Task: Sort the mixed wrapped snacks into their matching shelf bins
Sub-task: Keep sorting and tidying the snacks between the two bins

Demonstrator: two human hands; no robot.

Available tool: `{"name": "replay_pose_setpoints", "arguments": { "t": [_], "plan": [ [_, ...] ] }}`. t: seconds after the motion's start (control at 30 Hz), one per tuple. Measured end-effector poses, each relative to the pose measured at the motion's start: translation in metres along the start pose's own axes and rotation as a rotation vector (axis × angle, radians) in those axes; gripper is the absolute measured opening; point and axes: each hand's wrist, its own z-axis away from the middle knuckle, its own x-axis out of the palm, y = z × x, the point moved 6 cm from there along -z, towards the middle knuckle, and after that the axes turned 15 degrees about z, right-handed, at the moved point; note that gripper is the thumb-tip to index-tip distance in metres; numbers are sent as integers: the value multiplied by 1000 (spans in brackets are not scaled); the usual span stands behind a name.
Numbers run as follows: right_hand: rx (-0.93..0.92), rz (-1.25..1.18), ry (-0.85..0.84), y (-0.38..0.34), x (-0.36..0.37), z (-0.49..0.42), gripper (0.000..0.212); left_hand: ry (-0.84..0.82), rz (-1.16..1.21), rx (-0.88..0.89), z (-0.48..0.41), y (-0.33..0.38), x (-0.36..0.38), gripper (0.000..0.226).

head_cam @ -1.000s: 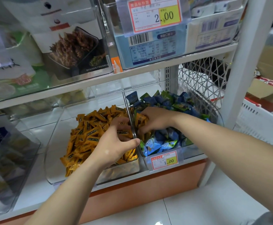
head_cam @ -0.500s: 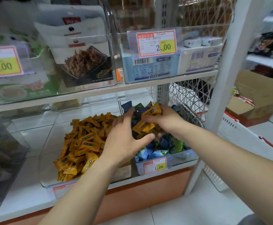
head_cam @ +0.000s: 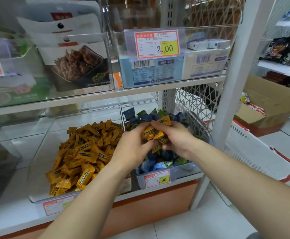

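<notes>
Fingers (head_cam: pixel 137 133) now clutch lifted orange snacks (head_cam: pixel 152 134).

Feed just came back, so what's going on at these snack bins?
A person's left hand and right hand together hold a bunch of orange-wrapped snacks above the right bin, which holds blue and green packets. The matching orange pile sits in the left bin beside it; the handful has not yet gone there.
</notes>
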Motion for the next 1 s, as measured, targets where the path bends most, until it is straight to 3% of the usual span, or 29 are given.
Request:
{"name": "replay_pose_setpoints", "arguments": {
  "t": [0.2, 0.33, 0.57, 0.77, 0.87, 1.0],
  "plan": [
    [28, -54, 9, 3, -1, -3, 44, 85, -19, -12, -5, 2, -6, 42],
    [64, -174, 9, 6, -5, -6, 22, 134, 24, -44, -8, 1, -13, 37],
    [167, -244, 78, 10, -12, -3, 19, 156, 128, -149, -7, -4, -22, 23],
    [43, 69, 189, -2, -4, -3, 24, 188, 172, -218, 1, -13, -42, 24],
    [-36, 124, 197, -18, 13, -5, 27, 279, 167, -259, 6, -25, -68, 36],
    [-146, 233, 195, -47, 49, -12, 15, 344, 144, -310, 18, -44, -104, 46]
  ]
}}
